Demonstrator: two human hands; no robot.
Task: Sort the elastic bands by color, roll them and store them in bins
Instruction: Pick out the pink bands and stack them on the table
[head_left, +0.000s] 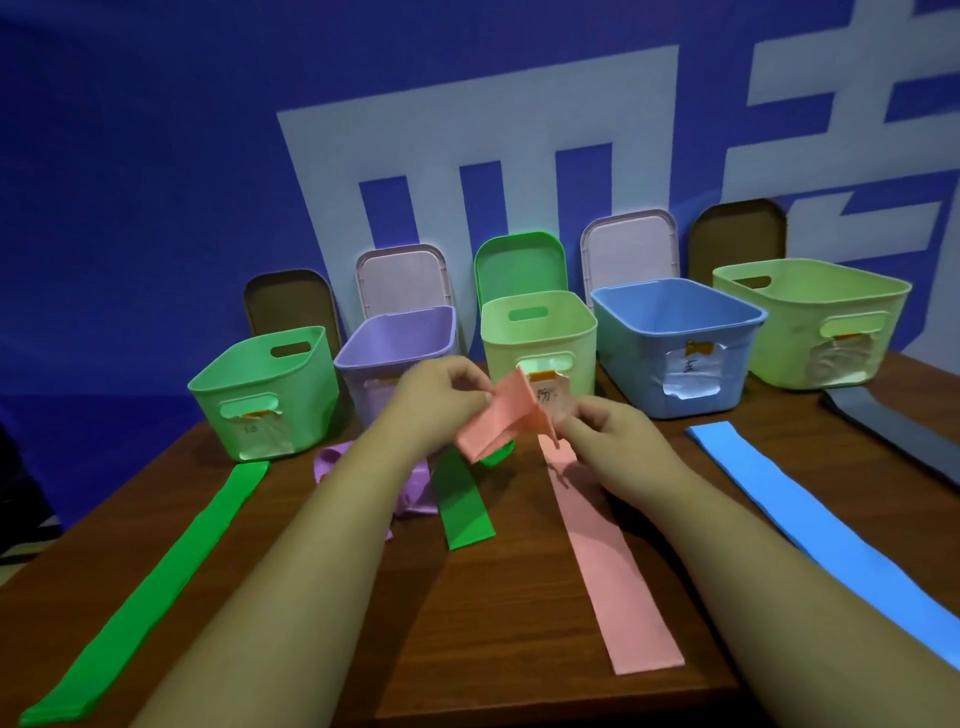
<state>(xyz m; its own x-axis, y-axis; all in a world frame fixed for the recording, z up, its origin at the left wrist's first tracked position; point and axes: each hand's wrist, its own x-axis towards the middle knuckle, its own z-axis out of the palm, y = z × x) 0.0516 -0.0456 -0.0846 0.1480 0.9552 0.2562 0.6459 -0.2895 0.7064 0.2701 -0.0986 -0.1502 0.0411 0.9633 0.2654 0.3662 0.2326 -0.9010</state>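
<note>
A blue backdrop (156, 156) with white shapes is seen behind a brown wooden table (467, 623). Five open bins are lined along the far side: a green bin (260, 374), a purple bin (395, 338), a pale yellow bin (540, 338), a blue bin (675, 332) and a large pale green bin (810, 312). In front of the pale yellow bin, a folded pink band (498, 421) is pinched above the table by the curled fingers of the left hand (447, 395) and the right hand (608, 431). A flat pink strip (608, 561) is laid from beneath it toward the near edge; whether both are one piece cannot be told. A long green band (156, 587), a crumpled purple band (332, 462), a short green band (462, 504), a blue band (810, 530) and a dark grey band (893, 431) are laid on the table.
</note>
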